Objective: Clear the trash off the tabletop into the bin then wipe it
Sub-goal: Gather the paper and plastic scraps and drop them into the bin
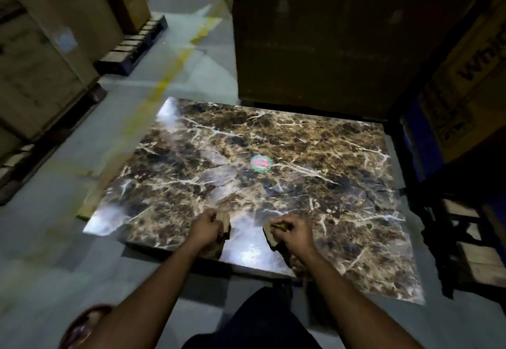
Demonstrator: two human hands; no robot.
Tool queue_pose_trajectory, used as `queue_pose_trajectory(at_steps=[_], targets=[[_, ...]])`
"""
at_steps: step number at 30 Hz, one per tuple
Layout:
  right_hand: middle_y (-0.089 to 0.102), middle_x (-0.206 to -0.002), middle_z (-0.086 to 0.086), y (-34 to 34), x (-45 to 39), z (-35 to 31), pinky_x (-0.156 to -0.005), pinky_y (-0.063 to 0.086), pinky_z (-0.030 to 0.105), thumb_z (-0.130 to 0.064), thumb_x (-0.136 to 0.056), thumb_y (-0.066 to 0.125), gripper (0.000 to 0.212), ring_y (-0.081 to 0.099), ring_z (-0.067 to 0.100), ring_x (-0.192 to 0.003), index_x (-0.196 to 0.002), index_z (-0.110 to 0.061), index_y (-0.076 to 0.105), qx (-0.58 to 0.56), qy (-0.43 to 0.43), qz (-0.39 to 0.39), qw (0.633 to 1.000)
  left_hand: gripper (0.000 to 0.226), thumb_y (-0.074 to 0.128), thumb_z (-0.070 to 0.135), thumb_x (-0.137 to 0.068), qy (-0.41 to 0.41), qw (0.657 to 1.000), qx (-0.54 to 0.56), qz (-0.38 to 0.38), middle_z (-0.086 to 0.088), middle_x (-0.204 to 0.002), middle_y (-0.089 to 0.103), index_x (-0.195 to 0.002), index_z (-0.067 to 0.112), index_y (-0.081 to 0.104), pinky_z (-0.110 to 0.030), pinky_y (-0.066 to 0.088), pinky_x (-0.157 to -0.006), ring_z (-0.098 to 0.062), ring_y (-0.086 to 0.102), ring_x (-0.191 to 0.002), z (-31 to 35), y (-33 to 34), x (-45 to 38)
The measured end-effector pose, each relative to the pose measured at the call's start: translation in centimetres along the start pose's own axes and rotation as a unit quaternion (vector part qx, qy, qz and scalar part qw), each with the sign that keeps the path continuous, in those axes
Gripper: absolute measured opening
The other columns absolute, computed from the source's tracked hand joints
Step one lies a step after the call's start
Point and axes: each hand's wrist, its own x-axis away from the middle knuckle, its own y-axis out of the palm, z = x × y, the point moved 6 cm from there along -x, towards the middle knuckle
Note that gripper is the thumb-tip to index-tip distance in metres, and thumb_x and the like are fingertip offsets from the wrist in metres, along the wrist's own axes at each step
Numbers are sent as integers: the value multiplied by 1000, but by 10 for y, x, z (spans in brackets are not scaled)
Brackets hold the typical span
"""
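Observation:
A glossy brown marble-patterned tabletop [287, 143] lies low in front of me. My left hand [206, 228] is closed on a brown cardboard scrap [225, 224] at the near edge. My right hand [294, 235] grips another brown cardboard scrap [271, 235] a little to the right, also at the near edge. A small round green and red sticker or lid [261, 163] lies near the middle of the tabletop. No bin is visible.
Large cardboard boxes [315, 33] stand behind the table, more on wooden pallets [131, 47] at left, and a printed box [471, 80] at right. Grey floor with a yellow line [169, 80] runs left. My dark trouser leg [262, 321] is below.

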Motion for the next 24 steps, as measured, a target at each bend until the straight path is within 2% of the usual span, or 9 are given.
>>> queue_pose_trajectory(at_steps=[4,6,8,12,14,17,20,22,24], targets=[[74,-85,-11,49,16,-29,-82,58,31,-10,-80,83,27,71,9,-85,-82,-36,75,3,-22,-25,999,41,54,23,-73,-13,999,40,6,-13,-93,72,-112,14,66,-43,59,-79,-33,70,-85,-51,-42,27],[76,-86,-6,91,39,-51,-81,59,36,-10,-79,84,28,72,14,-85,-80,-37,76,-7,-28,-45,999,28,58,19,-80,-28,998,51,11,-10,-95,71,-106,19,65,-37,57,-78,-32,68,-89,-99,-71,49],[77,-85,-6,136,61,-68,-80,59,36,-11,-78,84,29,73,15,-85,-77,-38,76,-6,-41,-86,995,27,57,15,-78,-37,996,72,43,-9,-96,71,-102,23,67,-41,59,-80,-32,68,-90,-133,-97,81],[76,-82,-12,226,115,-113,-84,60,40,-10,-79,83,29,71,3,-79,-77,-39,77,-6,-75,-174,982,29,54,14,-78,-74,981,155,87,-10,-101,72,-89,36,69,-53,59,-84,-35,68,-94,-252,-128,113],[75,-85,-15,267,137,-137,-87,58,35,-5,-81,81,33,70,1,-80,-78,-38,77,9,-95,-216,972,37,52,19,-72,-95,966,207,123,-14,-104,72,-95,38,73,-54,60,-80,-37,68,-92,-293,-147,135],[74,-92,-14,326,160,-167,-86,54,22,-9,-84,81,17,67,-2,-85,-90,-25,78,34,-105,-280,954,43,52,7,-84,-131,942,257,171,-21,-113,68,-125,13,66,-30,59,-59,-30,66,-85,-306,-182,190],[77,-92,-3,391,171,-189,-84,56,25,-10,-82,82,15,69,4,-83,-96,-13,80,67,-129,-321,936,38,47,-5,-91,-182,913,283,232,-9,-84,66,-121,10,66,-13,42,-42,-16,57,-61,-341,-210,221],[77,-86,2,430,175,-197,-82,59,36,-6,-82,81,12,70,12,-78,-92,-13,79,82,-131,-365,918,41,52,-5,-88,-205,892,299,269,-10,-88,69,-122,14,66,-14,42,-47,-15,57,-62,-361,-226,230],[75,-80,4,476,179,-199,-80,62,46,-6,-82,80,12,70,17,-73,-85,-17,77,124,-129,-408,895,43,60,-1,-84,-242,876,297,292,-11,-97,69,-122,18,67,-21,45,-61,-23,63,-79,-385,-241,241]])
